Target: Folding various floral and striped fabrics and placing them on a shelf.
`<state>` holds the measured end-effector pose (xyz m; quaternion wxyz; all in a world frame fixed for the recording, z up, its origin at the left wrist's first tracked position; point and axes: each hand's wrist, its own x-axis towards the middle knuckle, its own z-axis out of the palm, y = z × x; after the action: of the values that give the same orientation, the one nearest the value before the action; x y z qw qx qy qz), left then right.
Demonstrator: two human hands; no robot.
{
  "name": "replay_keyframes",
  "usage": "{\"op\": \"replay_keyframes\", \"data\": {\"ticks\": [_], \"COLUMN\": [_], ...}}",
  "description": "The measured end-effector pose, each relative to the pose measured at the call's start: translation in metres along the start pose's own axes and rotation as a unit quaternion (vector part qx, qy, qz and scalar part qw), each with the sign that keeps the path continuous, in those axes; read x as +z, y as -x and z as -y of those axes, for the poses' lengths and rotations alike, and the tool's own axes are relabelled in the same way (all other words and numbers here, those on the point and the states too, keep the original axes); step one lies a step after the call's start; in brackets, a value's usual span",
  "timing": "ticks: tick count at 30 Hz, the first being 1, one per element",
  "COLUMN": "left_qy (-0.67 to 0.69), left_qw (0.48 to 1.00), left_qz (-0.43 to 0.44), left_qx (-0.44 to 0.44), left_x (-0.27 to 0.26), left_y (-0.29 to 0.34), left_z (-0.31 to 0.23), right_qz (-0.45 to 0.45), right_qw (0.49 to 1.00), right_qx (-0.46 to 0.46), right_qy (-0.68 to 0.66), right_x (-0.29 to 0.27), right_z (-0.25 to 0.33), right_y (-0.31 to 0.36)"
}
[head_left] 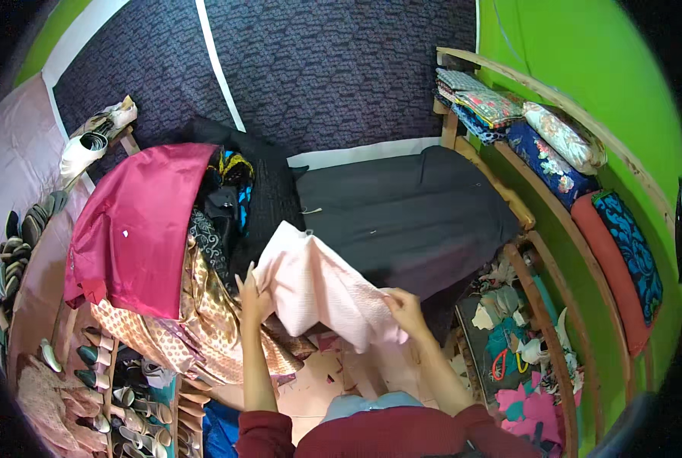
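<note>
Apparently midair, a pale pink cloth (322,294) spans two bare hands in front of the black-covered table (425,202).
The right hand (404,311) pinches the cloth's right edge between thumb and fingers; the left hand (255,299) is at its left edge, a couple of fingers spread, though I cannot tell whether its thumb grips. Left of the table, a shiny magenta cloth (146,221) and a gold patterned cloth (204,336) drape over a heap, while folded fabrics (478,99) sit on the right-hand rack.
</note>
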<state>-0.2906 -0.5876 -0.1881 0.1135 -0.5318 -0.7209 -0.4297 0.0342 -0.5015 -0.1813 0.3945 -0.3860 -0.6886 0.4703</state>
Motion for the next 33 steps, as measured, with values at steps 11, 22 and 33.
{"op": "replay_keyframes", "data": {"ticks": [11, 22, 33], "left_qy": [0.501, 0.645, 0.176], "left_qw": [0.856, 0.662, 0.907], "left_qz": [0.084, 0.380, 0.340], "left_qx": [-0.101, -0.039, 0.175], "left_x": [-0.003, 0.048, 0.025], "left_y": [-0.028, -0.047, -0.063], "left_z": [-0.113, -0.202, -0.246], "right_qz": [-0.118, 0.062, -0.043], "right_qw": [0.991, 0.990, 0.988], "right_qx": [-0.061, -0.100, -0.145], "right_qy": [0.011, -0.079, 0.035], "right_x": [-0.082, -0.104, -0.125], "right_z": [-0.025, 0.047, 0.043], "right_y": [0.018, 0.009, -0.006]}}
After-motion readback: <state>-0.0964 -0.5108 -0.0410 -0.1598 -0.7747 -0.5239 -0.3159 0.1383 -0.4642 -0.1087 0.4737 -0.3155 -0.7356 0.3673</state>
